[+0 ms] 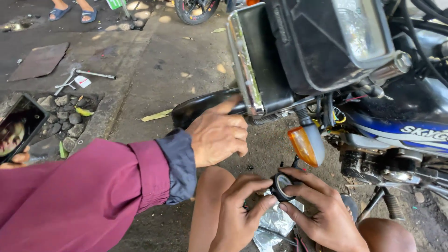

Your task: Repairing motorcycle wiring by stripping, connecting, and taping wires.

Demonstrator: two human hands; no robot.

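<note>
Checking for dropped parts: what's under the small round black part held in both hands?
Crumpled clear plastic wrap lies directly below the round black part, on the ground between the knees. Whatever sits under the wrap or beneath the hands is covered.

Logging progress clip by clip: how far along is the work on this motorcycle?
Done: little shows; wires hang loose behind the headlight cowl. In hand: left hand and right hand grip a round black part over a plastic bag. Left: it is not yet on the motorcycle, where a co-worker's hand points.
</note>
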